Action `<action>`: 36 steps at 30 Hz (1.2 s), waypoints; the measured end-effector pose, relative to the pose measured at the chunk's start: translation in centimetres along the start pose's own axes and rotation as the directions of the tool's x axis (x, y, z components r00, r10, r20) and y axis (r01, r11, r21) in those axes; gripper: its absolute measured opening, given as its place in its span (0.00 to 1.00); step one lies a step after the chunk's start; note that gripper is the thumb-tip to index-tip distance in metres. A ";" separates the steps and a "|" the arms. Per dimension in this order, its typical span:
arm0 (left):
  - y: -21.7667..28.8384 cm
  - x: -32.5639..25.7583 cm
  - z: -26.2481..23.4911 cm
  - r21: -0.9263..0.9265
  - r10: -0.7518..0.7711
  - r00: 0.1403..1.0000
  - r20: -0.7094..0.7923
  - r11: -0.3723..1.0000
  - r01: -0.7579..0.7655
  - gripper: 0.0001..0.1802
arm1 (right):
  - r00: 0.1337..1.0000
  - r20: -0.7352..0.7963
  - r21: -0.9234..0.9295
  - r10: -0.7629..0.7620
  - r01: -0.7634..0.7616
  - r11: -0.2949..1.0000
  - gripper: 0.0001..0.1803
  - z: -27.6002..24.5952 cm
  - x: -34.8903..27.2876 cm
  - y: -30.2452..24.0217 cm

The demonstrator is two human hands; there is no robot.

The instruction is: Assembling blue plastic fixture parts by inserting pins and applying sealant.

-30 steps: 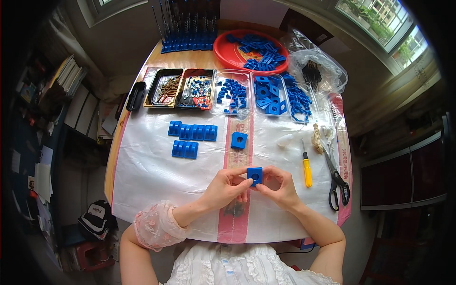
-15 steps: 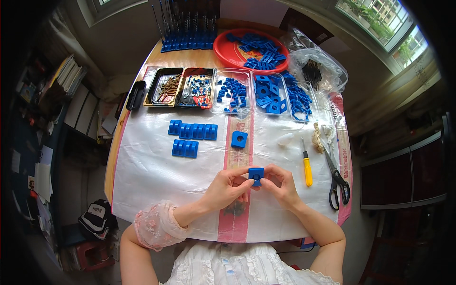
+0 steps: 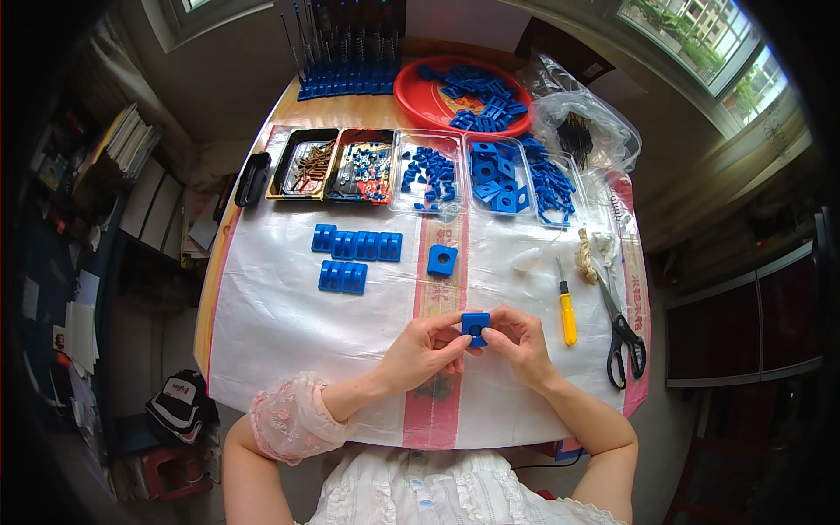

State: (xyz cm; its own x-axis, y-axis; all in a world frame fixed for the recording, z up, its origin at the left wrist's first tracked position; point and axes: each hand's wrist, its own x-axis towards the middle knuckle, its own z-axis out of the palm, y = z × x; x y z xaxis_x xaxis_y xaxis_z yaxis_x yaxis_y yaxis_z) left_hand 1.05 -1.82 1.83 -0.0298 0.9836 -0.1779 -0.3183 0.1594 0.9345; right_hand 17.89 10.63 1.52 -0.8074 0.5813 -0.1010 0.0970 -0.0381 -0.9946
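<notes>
Between my two hands, above the white sheet near the table's front, is a small blue plastic block [image 3: 475,324] with a round hole. My left hand [image 3: 427,352] pinches its left side with thumb and fingers. On its right side my right hand [image 3: 520,343] grips it, the thumb pressed at the lower edge. Beyond them lies a similar blue block with a hole [image 3: 442,260]. To the left are two rows of blue curved blocks [image 3: 356,242], the nearer row [image 3: 342,276] being shorter.
Across the back stand trays of brass screws [image 3: 313,166], small mixed parts [image 3: 363,166], blue pieces [image 3: 429,175] and blue plates [image 3: 497,179]. Behind is a red basin [image 3: 416,105] of blue parts. A yellow-handled screwdriver [image 3: 568,317] and black scissors [image 3: 626,341] lie to the right.
The blue block held between both hands appears very slightly lower and further right in view, as does the whole table. Both hands keep their grip on it.
</notes>
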 end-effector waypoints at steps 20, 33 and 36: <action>0.2 -0.2 0.3 0.082 0.004 1.000 0.019 0.997 -0.005 0.25 | 1.000 -0.016 0.003 -0.017 0.017 1.000 0.05 0.1 -0.1 -0.3; 0.0 -0.3 0.4 0.118 0.044 0.999 0.011 0.992 -0.045 0.26 | 1.000 -0.003 0.086 -0.007 0.007 0.996 0.06 0.0 -0.1 -0.2; 0.0 -0.3 0.4 0.130 0.043 0.999 0.007 0.991 -0.044 0.26 | 1.000 -0.003 0.085 -0.006 0.006 0.996 0.06 0.1 0.0 -0.1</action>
State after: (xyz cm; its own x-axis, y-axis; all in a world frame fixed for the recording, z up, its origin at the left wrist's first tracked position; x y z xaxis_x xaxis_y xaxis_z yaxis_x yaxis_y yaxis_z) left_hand 1.42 -2.09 1.97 -0.0372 0.9901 -0.1353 -0.1911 0.1259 0.9735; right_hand 17.87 10.57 1.64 -0.8062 0.5839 -0.0953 0.0421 -0.1040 -0.9937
